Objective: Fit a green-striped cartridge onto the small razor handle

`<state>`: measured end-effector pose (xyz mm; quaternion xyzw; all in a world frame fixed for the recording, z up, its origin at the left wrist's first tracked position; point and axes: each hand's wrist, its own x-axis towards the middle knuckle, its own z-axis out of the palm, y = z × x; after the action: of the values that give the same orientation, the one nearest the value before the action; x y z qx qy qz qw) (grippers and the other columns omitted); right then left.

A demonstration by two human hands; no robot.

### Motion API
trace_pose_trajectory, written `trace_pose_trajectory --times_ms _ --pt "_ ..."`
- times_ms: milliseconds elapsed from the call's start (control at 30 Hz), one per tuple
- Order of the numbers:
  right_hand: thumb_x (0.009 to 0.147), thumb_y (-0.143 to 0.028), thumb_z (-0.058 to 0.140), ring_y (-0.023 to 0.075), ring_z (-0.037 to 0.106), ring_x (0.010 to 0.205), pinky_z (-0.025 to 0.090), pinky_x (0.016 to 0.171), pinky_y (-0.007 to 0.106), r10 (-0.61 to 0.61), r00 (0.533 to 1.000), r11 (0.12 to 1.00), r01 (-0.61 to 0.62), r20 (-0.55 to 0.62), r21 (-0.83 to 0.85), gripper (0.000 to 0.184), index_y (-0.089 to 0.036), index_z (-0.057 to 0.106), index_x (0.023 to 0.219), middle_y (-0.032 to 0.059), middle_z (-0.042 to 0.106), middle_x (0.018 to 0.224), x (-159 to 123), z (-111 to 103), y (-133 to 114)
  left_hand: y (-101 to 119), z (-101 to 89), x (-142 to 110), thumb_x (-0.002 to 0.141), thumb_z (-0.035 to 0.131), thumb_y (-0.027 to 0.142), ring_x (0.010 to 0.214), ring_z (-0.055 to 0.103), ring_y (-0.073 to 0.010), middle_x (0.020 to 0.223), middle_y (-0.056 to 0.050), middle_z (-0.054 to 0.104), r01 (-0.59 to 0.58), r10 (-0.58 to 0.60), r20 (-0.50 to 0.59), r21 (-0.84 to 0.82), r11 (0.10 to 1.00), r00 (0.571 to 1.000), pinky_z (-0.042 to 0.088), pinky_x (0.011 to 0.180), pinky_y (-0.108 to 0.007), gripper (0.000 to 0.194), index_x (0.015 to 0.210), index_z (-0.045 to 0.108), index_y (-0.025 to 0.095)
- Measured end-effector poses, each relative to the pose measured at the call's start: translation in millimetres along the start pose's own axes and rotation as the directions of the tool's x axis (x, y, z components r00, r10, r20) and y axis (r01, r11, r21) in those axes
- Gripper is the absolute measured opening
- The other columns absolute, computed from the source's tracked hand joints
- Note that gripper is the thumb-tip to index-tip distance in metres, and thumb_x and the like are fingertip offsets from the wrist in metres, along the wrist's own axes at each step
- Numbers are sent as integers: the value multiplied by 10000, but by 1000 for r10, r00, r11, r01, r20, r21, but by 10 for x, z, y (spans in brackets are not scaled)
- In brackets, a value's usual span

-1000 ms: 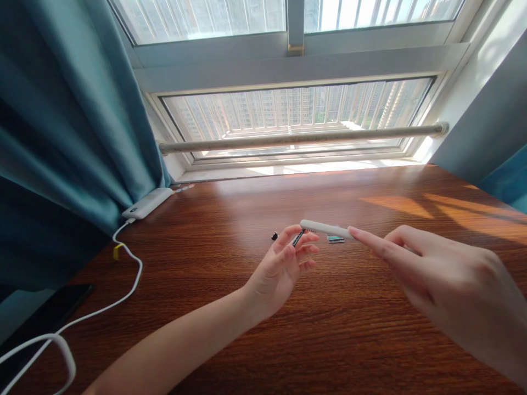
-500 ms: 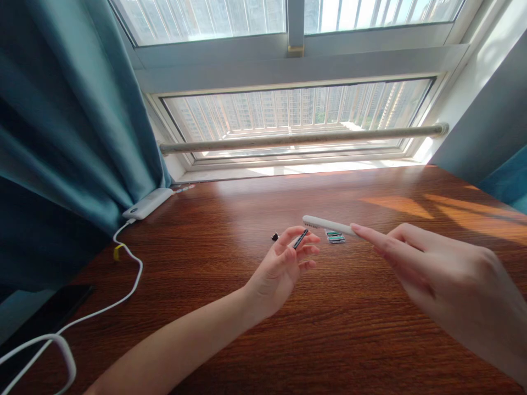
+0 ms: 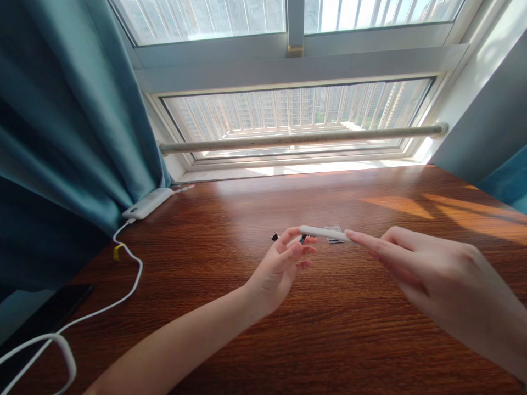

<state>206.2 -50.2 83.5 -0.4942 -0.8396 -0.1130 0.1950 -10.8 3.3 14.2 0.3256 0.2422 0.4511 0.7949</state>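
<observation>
The left hand (image 3: 276, 270) pinches a slim dark strip (image 3: 303, 240) between thumb and forefinger, its other fingers loosely spread. The right hand (image 3: 432, 282) grips a white brush (image 3: 323, 233), index finger laid along the handle. The bristled head reaches right over the strip, bristles facing down; whether they press on it is too small to tell. The strip sits at the left fingertips, well apart from the right hand. Partly hidden by the brush, a small flat card (image 3: 335, 242) lies on the wood-grain desk (image 3: 370, 340), and a little black object (image 3: 275, 236) lies just beside the left forefinger
</observation>
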Motion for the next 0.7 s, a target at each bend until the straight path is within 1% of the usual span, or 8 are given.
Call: trace_pose_trajectory --times_ms 133,167,300,400,467,533,600,700 --pt "831 -165 378 111 483 508 360 488 223 38 998 999 -38 -53 -1 476 -346 400 1271 -6 527 672 2 -6 20 18 -4 27 664 704 264 853 521 -125 959 -20 585 -24 27 -28 85 996 999 387 723 -232 323 954 565 240" --pt "829 -163 377 110 481 507 365 495 225 28 999 1000 -28 -47 11 480 -348 398 1272 -7 529 679 2 -10 26 22 -11 41 657 708 240 847 519 -121 937 -15 586 -46 50 -31 118 992 998 384 728 -228 324 949 567 237" --pt "827 -170 367 110 477 506 366 497 227 -20 998 999 18 53 35 467 -359 422 1251 -8 529 689 17 3 54 42 -48 109 615 728 172 820 503 -110 863 4 577 -161 172 -21 253 954 985 383 728 -216 359 933 574 233" --pt "847 -214 372 113 487 518 351 490 229 46 999 999 -46 27 -11 421 -373 442 1231 -13 539 698 59 37 95 64 -66 149 606 728 171 857 495 -131 908 -20 580 -209 214 17 313 927 977 388 735 -229 360 929 575 215" --pt "859 -241 382 107 486 517 341 487 227 75 997 997 -75 1 -2 393 -386 450 1218 -21 547 708 91 53 127 78 -70 165 596 730 160 869 494 -137 933 -29 579 -223 227 28 340 914 973 386 737 -231 367 926 575 208" --pt "868 -254 392 96 487 524 338 493 221 41 999 996 -43 27 81 374 -394 455 1209 -29 554 726 115 59 157 89 -76 175 587 732 143 856 494 -132 923 -22 576 -229 237 24 361 904 971 383 722 -224 387 932 573 215" --pt "873 -246 399 86 485 533 341 505 215 -22 997 986 11 68 167 371 -399 457 1206 -33 556 737 126 60 176 95 -92 187 585 733 138 853 494 -133 913 -19 573 -252 260 34 390 886 965 381 717 -224 393 935 574 221" --pt "867 -211 404 87 476 535 340 517 219 -50 997 986 39 66 164 379 -401 481 1186 -28 564 740 127 68 188 94 -144 215 568 746 133 889 490 -149 936 -24 569 -328 321 96 464 823 942 380 750 -244 409 934 587 224"
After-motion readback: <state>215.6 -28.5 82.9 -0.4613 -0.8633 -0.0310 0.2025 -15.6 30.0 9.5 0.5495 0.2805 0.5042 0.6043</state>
